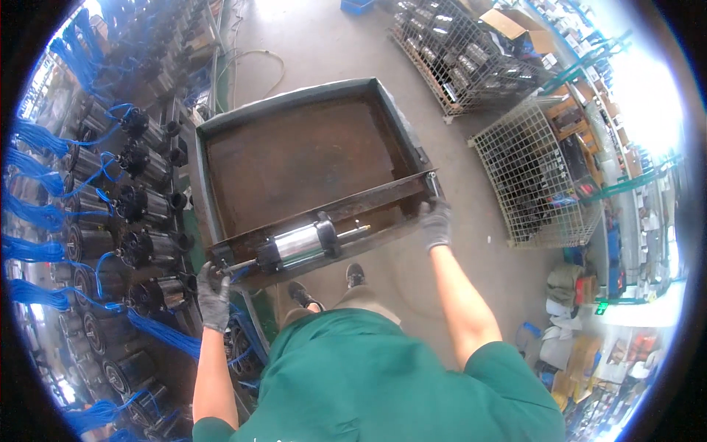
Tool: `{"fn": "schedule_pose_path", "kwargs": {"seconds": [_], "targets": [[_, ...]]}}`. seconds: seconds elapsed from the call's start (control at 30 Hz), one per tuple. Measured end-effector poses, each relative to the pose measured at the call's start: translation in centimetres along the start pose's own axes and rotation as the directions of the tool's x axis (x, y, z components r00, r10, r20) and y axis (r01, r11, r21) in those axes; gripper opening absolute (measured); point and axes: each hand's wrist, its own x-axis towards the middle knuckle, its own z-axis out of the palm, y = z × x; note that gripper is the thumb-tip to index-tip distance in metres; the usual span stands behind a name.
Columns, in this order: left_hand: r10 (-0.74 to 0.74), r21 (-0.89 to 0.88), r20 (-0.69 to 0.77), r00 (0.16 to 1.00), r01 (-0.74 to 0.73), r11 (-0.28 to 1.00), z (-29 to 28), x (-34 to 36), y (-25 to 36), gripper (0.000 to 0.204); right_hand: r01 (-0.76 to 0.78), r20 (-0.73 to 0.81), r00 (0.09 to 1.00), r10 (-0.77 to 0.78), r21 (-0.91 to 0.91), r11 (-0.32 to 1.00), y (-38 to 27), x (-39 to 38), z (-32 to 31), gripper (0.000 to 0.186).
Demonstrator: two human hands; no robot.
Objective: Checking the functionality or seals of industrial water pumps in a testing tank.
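A silver cylinder with black end caps point(298, 247) lies sideways along the near section of a rusty, water-stained tray point(221, 177), with thin rods out of both ends. My gloved left hand point(213, 298) has its fingers curled at the left end, beside a dark fitting point(221, 258) and blue tubing; what they grip is unclear. My gloved right hand point(434, 225) is curled at the right end of the near section, just below a small silver fitting point(432, 183); its fingertips hide what it holds.
Rows of black and silver cylinders point(143, 202) with blue hoses point(40, 210) line the left. Wire cages point(508, 184) of parts stand at right, beside crowded shelving point(615, 132). A blue bin point(357, 6) and a loose hose point(265, 55) lie on the grey floor point(302, 44) beyond the tray.
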Motion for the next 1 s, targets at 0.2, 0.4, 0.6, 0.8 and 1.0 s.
{"fn": "schedule_pose_path", "kwargs": {"seconds": [0.2,0.4,0.6,0.8,1.0], "targets": [[-0.050,-0.198,-0.083,0.995,0.033,0.980,2.3,-2.9,5.2,0.051,-0.757,0.695,0.517,0.500,0.097,0.646,8.5,2.3,-1.9,0.025],[0.058,-0.365,0.044,0.997,-0.038,0.930,5.7,-3.3,13.4,0.046,-0.871,0.873,0.453,0.180,0.389,0.300,-4.8,1.1,-6.7,0.018],[0.113,-0.722,0.159,0.981,0.038,0.691,8.1,-3.2,20.8,0.064,-0.736,0.813,0.353,-0.463,0.547,0.400,-19.4,-8.5,-8.1,0.031],[-0.227,-0.854,-0.095,0.969,0.038,0.519,6.7,-1.7,18.4,0.027,0.203,0.672,0.251,-0.697,0.668,0.716,-27.9,-10.6,-5.8,0.042],[-0.651,-0.968,-0.064,0.756,0.111,0.225,-0.1,0.7,4.7,0.016,0.429,0.464,0.409,-0.786,0.662,0.614,-27.4,-4.4,-5.2,0.026]]}}
